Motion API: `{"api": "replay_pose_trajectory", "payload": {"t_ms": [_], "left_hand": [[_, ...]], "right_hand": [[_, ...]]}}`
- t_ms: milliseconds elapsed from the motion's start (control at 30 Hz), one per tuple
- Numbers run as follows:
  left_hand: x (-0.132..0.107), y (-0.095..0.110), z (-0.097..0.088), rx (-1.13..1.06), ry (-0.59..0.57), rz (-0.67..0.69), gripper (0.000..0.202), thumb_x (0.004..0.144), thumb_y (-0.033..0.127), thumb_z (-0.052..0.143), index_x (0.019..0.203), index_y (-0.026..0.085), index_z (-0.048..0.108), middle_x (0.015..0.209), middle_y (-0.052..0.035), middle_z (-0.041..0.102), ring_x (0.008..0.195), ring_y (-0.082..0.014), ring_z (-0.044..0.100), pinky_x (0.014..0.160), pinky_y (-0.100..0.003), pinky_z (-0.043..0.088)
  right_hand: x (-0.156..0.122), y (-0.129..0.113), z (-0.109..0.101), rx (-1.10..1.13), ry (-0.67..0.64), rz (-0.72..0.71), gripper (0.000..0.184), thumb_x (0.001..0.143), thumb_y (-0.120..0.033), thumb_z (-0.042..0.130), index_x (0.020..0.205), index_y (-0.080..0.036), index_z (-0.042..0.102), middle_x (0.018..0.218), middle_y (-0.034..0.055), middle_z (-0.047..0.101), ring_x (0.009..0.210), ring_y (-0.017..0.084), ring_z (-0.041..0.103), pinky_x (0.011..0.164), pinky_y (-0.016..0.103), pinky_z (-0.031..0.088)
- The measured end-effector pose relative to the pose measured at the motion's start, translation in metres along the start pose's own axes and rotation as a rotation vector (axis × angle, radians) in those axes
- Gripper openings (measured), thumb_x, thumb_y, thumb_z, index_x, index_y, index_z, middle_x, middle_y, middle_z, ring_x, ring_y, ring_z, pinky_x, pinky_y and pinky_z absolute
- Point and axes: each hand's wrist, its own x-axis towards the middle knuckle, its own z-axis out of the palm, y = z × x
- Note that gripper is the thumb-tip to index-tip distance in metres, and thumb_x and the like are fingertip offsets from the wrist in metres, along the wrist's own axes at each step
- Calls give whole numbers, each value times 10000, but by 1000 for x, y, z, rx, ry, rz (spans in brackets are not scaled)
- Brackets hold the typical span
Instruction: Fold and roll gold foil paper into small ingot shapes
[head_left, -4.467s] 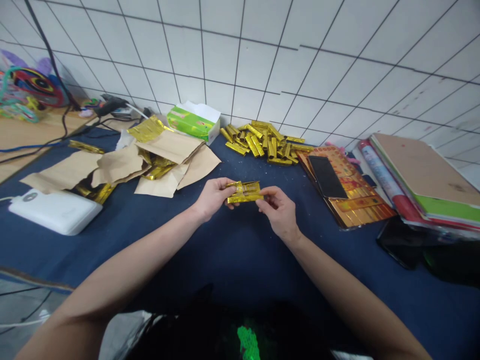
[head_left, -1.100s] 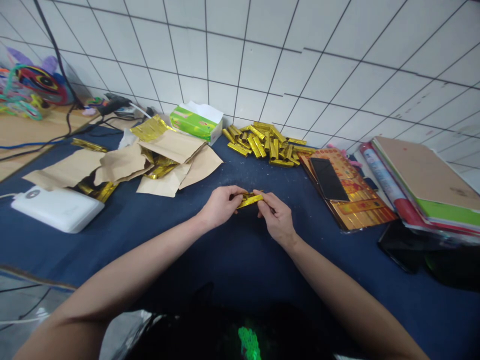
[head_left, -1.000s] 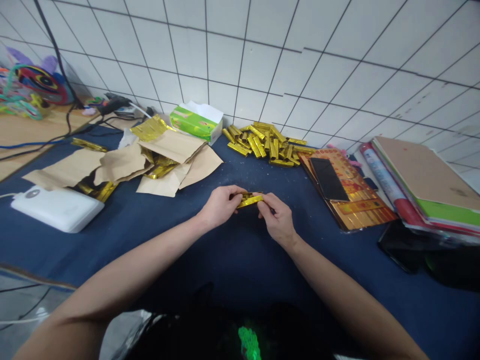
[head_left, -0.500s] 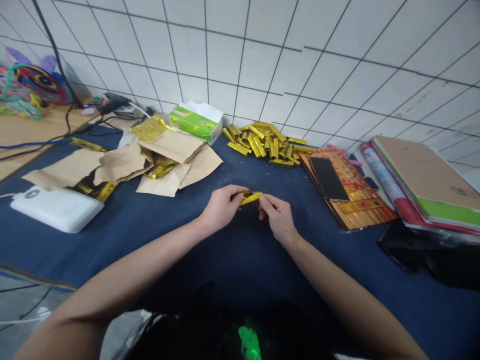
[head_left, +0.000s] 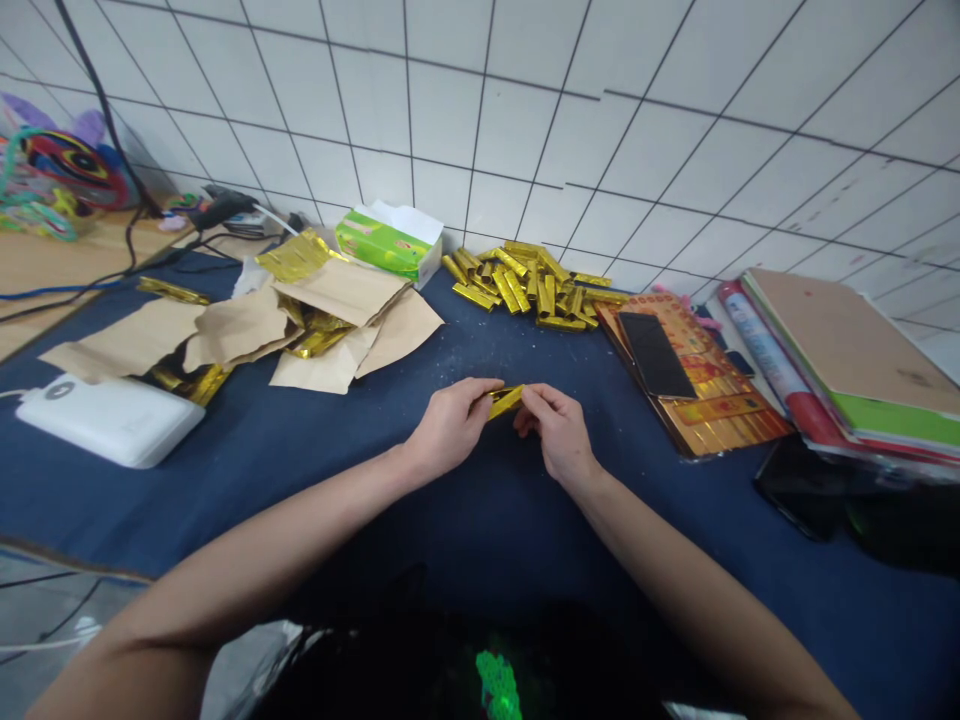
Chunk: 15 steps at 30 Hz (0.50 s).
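The scene is viewed from one head-worn camera, placed above the near edge of a navy cloth-covered table (head_left: 480,530) and tilted forward and down. The left hand (head_left: 454,430) and right hand (head_left: 559,435) are seen from close by, with a white tiled wall (head_left: 570,130) framed farther off.

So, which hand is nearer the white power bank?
Left hand, right of the white power bank; the right hand lies farther right, beyond the left hand.

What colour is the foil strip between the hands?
The foil strip is shiny gold, best in the head view.
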Motion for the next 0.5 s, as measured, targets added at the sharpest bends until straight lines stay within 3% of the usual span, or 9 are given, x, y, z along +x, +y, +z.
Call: {"api": "replay_pose_trajectory", "payload": {"t_ms": [200, 500], "left_hand": [[0, 0, 3, -5, 9, -25, 309, 850, 138, 391, 1064, 101, 611, 1023, -93, 671, 933, -162, 624, 846, -286, 483], [-2, 1, 4, -14, 6, -39, 314, 856, 160, 387, 1075, 112, 607, 1036, -86, 668, 938, -162, 622, 844, -288, 484]], "right_hand": [[0, -1, 0, -40, 10, -12, 164, 694, -332, 619, 671, -170, 631, 495, -33, 542, 449, 91, 478, 409, 211, 362], [0, 0, 2, -18, 58, -32, 155, 677, -301, 640, 707, -189, 537, 535, -62, 530, 426, 77, 482, 382, 201, 373]]}}
